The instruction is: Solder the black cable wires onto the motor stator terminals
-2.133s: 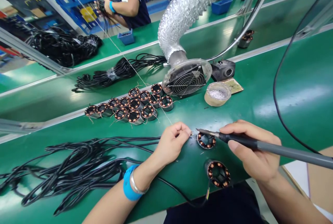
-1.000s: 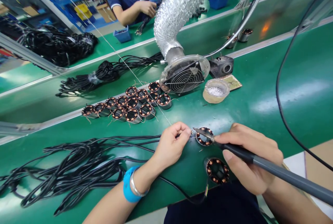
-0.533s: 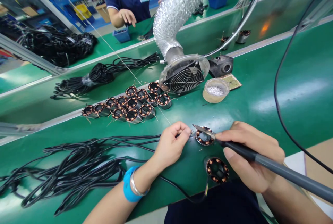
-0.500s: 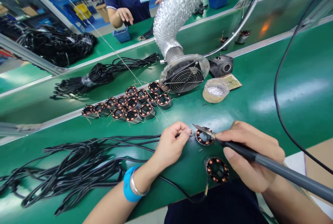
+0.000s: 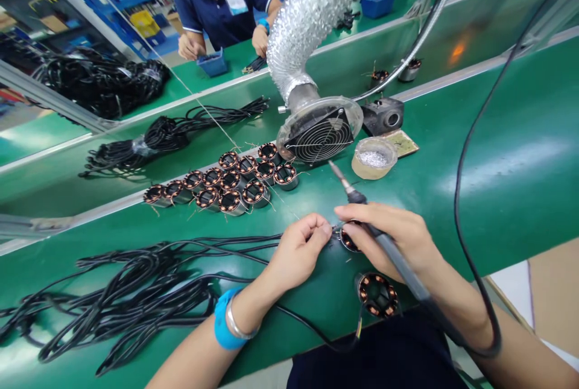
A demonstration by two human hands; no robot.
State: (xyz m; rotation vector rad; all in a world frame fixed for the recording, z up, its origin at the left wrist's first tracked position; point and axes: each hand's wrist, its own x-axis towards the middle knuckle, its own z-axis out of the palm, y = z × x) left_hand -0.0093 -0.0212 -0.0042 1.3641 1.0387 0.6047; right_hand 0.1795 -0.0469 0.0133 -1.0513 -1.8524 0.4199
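Note:
My left hand (image 5: 304,250) pinches the end of a black cable (image 5: 253,246), beside a copper-wound motor stator (image 5: 349,240) on the green bench. My right hand (image 5: 398,238) grips a soldering iron (image 5: 353,195), its tip pointing up and away, above and beyond the stator. Part of that stator is hidden behind my right fingers. Closer to my body lies a second stator (image 5: 378,296), with a cable and thin coloured wires at its side. Long black cables (image 5: 131,292) lie in loose loops left of my hands.
Several stators (image 5: 230,181) stand in rows at the back. Behind them lies a tied cable bundle (image 5: 154,139). A fume extractor (image 5: 319,132) hangs on a silver duct beside a round solder tub (image 5: 373,158) and a black iron holder (image 5: 384,116). Across the bench sits a co-worker (image 5: 221,15).
My right hand has turned and moved left, swinging the iron's tip away from the cable end, up toward the extractor. My left hand stays put. The co-worker's hands have moved down to the blue bin.

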